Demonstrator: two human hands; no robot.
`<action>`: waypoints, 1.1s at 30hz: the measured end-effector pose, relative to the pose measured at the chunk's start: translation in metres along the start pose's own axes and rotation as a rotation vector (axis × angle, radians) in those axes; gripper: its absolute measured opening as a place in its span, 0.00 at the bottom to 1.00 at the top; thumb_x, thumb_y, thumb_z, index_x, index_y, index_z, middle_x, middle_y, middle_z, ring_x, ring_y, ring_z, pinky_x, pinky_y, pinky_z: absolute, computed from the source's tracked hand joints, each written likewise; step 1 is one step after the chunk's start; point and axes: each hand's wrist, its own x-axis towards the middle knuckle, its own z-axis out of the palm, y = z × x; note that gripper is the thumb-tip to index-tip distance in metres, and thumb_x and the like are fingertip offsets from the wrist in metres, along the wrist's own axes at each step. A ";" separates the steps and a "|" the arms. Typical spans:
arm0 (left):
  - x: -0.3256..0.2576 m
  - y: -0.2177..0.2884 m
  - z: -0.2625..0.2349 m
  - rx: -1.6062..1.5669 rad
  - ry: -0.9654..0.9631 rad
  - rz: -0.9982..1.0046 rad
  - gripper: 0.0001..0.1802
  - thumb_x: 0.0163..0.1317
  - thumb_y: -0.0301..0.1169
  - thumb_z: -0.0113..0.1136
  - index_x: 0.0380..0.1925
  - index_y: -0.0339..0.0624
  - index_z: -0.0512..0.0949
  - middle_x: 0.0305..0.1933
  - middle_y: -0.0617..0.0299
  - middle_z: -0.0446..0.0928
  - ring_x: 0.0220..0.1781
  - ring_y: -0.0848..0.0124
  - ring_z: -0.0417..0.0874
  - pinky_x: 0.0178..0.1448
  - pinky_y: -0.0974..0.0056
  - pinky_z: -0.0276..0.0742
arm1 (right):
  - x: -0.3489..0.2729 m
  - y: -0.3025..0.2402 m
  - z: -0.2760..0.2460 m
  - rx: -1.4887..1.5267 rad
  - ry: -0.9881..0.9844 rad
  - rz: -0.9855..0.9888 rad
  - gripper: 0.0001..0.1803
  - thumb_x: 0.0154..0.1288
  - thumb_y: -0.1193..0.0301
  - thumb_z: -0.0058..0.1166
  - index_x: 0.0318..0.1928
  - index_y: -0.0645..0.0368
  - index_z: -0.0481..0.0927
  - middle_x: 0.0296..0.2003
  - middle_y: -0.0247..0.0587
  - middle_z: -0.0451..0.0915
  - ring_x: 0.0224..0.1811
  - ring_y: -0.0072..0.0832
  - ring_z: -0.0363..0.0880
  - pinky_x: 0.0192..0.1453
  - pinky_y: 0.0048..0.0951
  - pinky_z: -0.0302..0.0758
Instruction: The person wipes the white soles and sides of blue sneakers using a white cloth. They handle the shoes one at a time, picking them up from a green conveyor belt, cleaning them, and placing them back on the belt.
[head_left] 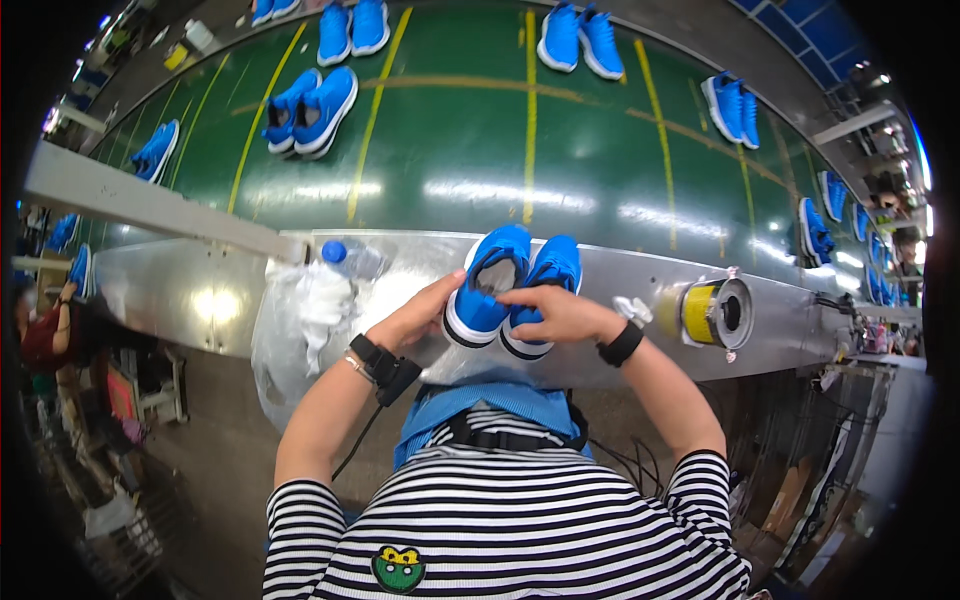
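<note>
A pair of blue shoes with white soles sits on the metal surface, close to its near edge, toes pointing at the far edge: the left shoe beside the right shoe. The left grip lies along the outer side of the left shoe, thumb near its collar; whether it pinches is hidden. The right grip is bent over the right shoe, a finger reaching to the left shoe's opening; I cannot tell whether it is pressed together on anything. Left of the pair, a blue-capped bottle lies by the far edge and a clear plastic bag droops over the near edge. Toward the right end stands a yellow-banded can. Beyond the far edge runs a green belt carrying more blue shoes.
</note>
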 end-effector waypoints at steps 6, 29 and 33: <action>0.008 0.049 0.016 -0.231 -0.130 0.187 0.30 0.63 0.57 0.34 0.52 0.45 0.66 0.46 0.58 0.75 0.42 0.66 0.79 0.43 0.57 0.78 | 0.012 -0.034 -0.085 0.086 0.047 0.392 0.38 0.62 0.39 0.28 0.49 0.63 0.72 0.44 0.46 0.74 0.49 0.32 0.69 0.56 0.30 0.63; 0.050 0.168 -0.166 1.377 0.791 -0.006 0.27 0.53 0.42 0.56 0.54 0.46 0.67 0.53 0.44 0.63 0.56 0.48 0.64 0.57 0.50 0.65 | -0.026 0.100 -0.252 -0.459 0.512 0.120 0.17 0.47 0.65 0.61 0.37 0.60 0.78 0.30 0.50 0.78 0.34 0.45 0.76 0.40 0.36 0.71; 0.053 0.193 -0.218 1.387 1.028 -0.349 0.28 0.51 0.37 0.59 0.54 0.66 0.66 0.57 0.51 0.56 0.63 0.51 0.54 0.59 0.43 0.60 | -0.046 0.180 -0.242 -0.581 0.485 0.397 0.23 0.42 0.67 0.64 0.43 0.52 0.75 0.32 0.53 0.77 0.37 0.48 0.75 0.41 0.41 0.70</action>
